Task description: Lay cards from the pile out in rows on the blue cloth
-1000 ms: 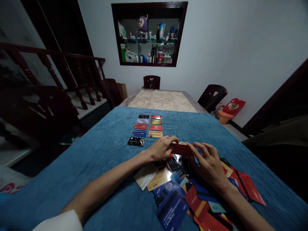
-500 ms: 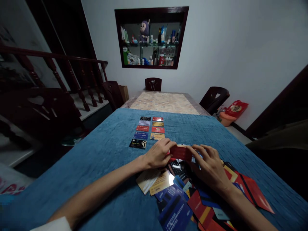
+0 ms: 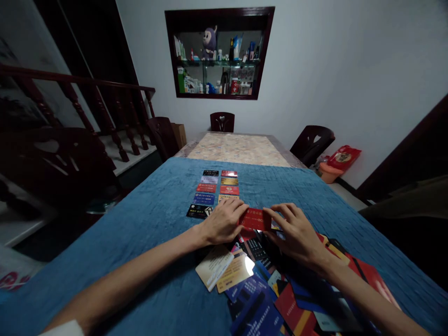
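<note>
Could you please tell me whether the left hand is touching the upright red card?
Touching. The head view shows the left hand gripping the red card at its left end.

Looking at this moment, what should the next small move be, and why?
Probably shift the red card left and lay it flat just nearer than the tan card. The left hand and right hand hold it nearby, and the right column shows four cards against the left column's five. The left hand hides part of that spot.
</note>
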`<state>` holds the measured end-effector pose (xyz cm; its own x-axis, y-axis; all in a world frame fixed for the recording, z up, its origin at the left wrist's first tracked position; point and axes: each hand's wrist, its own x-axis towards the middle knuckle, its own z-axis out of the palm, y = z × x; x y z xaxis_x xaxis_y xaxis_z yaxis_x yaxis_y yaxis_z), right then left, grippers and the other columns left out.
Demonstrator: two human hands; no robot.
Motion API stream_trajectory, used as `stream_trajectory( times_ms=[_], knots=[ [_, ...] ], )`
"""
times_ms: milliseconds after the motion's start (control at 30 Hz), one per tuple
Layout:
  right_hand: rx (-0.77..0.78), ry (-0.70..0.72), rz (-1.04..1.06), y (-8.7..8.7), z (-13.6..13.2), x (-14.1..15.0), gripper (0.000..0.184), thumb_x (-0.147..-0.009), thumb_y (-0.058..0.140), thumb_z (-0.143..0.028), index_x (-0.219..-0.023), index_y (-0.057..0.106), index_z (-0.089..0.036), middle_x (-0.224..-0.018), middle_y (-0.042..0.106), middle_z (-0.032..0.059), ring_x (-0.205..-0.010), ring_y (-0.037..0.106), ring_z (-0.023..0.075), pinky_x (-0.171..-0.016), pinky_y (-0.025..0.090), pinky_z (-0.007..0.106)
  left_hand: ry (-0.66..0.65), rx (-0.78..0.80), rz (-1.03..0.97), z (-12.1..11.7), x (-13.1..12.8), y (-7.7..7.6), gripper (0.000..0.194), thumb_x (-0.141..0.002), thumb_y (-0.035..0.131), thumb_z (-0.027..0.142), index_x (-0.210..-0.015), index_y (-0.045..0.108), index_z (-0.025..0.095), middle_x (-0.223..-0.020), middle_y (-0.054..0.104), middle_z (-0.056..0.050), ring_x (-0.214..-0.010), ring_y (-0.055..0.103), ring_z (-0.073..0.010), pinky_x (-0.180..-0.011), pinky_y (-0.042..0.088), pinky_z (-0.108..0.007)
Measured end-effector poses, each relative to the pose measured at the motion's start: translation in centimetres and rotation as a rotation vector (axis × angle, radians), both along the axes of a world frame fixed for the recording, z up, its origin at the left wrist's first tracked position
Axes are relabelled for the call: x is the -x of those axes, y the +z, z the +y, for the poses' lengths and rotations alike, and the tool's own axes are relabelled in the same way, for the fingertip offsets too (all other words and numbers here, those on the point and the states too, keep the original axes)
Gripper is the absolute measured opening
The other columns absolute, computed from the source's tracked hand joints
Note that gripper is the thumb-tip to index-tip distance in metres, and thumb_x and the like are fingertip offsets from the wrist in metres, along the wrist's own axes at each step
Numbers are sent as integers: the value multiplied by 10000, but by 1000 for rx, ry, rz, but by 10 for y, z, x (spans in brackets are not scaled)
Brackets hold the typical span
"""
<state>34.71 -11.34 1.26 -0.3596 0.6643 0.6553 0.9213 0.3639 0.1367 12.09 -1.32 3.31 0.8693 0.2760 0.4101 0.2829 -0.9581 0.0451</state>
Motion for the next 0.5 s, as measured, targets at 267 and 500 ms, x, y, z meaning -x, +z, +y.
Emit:
stream_trajectory(
  times_ms=[267, 500],
  knots=[
    [39, 89, -29, 15, 34, 1, 478, -863, 618, -269, -1324, 528, -185, -1097, 616, 135, -975, 502, 268, -763, 465, 390, 70, -55, 57, 21, 6, 9, 476, -848, 613, 252, -1283, 473, 120, -1247, 563, -165, -1156, 496, -307, -956, 429, -451],
    [100, 137, -37, 28, 74, -2, 437, -847, 619, -234, -1280, 568, -200, -1101, 605, 133, -975, 501, 267, -783, 478, 407, 121, -50, 77, 52, 6, 18, 462, -844, 617, 244, -1269, 490, 115, -1241, 565, -170, -1145, 485, -311, -963, 424, -460]
  ],
)
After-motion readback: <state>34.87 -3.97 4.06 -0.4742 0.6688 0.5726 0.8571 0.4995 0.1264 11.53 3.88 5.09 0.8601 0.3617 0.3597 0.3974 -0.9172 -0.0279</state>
